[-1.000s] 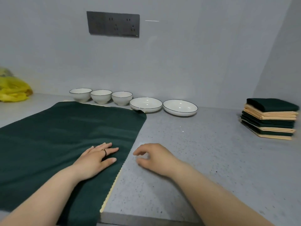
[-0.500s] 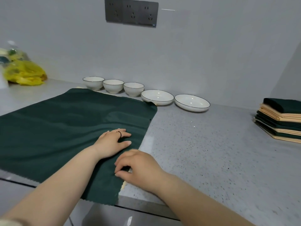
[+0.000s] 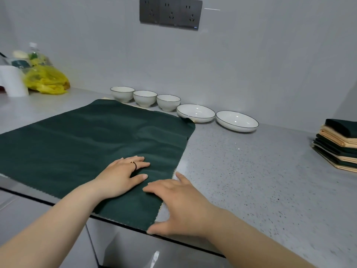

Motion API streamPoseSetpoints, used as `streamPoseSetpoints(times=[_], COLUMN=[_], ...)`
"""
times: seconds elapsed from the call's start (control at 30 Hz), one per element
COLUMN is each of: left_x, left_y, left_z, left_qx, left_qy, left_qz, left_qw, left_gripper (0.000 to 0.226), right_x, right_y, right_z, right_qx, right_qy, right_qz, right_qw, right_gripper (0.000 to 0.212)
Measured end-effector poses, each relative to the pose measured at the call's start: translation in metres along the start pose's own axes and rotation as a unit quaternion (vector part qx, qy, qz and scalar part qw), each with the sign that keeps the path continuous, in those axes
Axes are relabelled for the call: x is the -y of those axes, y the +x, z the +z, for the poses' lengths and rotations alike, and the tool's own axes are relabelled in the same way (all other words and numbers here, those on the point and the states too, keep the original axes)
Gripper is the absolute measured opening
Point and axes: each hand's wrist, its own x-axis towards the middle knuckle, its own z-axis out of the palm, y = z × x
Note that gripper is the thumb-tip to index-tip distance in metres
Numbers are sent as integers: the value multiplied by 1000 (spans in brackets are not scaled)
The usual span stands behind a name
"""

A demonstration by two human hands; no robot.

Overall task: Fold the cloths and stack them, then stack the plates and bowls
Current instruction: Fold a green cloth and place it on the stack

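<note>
A large dark green cloth (image 3: pixel 92 140) lies spread flat on the grey counter (image 3: pixel 251 180), its near edge hanging slightly over the front. My left hand (image 3: pixel 123 175), wearing a ring, rests flat on the cloth near its right side. My right hand (image 3: pixel 179 202) lies with spread fingers on the cloth's near right corner and the counter beside it. Along the back wall stand three white bowls (image 3: pixel 144 97) and two shallow white plates (image 3: pixel 196 113), (image 3: pixel 237 120). A stack of folded green and tan cloths (image 3: pixel 338 146) sits at the far right.
A yellow plastic bag (image 3: pixel 45 80) and a white object (image 3: pixel 11 80) sit at the back left. A dark socket panel (image 3: pixel 171 13) is on the wall. The counter's front edge (image 3: pixel 183 241) runs just below my hands.
My right hand has moved from the bare counter onto the cloth's near right corner and its fingers have spread out. My left hand stays flat on the cloth. The view shifted right and down.
</note>
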Motion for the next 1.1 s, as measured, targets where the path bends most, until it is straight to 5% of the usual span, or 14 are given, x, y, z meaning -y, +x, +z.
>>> streamPoseSetpoints(times=[0.2, 0.33, 0.57, 0.67, 0.73, 0.93, 1.1], left_x=[-3, -2, -16, -21, -22, -20, -30], left_y=[5, 4, -18, -29, -32, -31, -28], left_z=[2, -1, -31, -45, -48, -50, -44], left_qx=[3, 3, 40, 79, 72, 19, -12], left_qy=[13, -37, -239, -202, -121, -100, -167], left_qz=[-3, -2, 10, 19, 8, -34, -21], left_qw=[1000, 999, 970, 976, 990, 994, 986], left_gripper=[46, 41, 14, 24, 7, 53, 45], right_x=[1, 0, -7, -16, -26, -39, -41], right_y=[3, 4, 2, 3, 2, -9, -20], right_z=[13, 21, 9, 3, -1, -13, -19], right_qx=[-59, -121, -151, -172, -196, -254, -134], right_qy=[-46, -36, 215, 310, 358, 432, 392], right_qz=[-104, -95, 83, 155, 180, 193, 121], right_qw=[992, 987, 961, 922, 895, 844, 902], right_gripper=[39, 19, 28, 22, 16, 25, 26])
